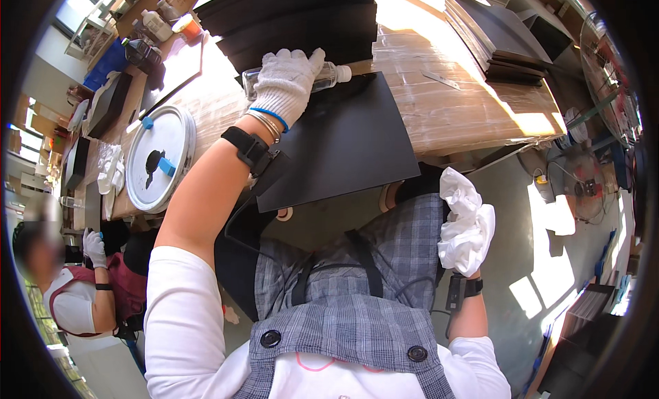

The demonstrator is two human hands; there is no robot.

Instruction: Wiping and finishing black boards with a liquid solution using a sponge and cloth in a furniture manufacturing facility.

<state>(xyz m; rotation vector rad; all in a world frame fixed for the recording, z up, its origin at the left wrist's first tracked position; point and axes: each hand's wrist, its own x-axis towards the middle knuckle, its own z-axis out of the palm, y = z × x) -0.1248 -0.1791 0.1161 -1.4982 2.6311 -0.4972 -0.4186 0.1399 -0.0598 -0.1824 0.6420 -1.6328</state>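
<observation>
My left hand (287,83), in a white knit glove with a blue cuff edge, is wrapped round a clear plastic bottle (329,76) with a white cap. The bottle lies on its side, cap to the right, over the far edge of a flat black panel (336,142). That panel juts past the table's near edge above my lap. Low at my right side, my right hand (469,258) is bunched round a crumpled white cloth (461,200). The cloth hides most of its fingers.
Stacked black panels (295,25) stand behind the bottle; another stack (498,39) lies far right near a flat metal strip (441,80). A white round lid (161,159) bears blue sponge pieces and a dark smear. Bottles (143,56) stand far left. A co-worker (89,289) is at left.
</observation>
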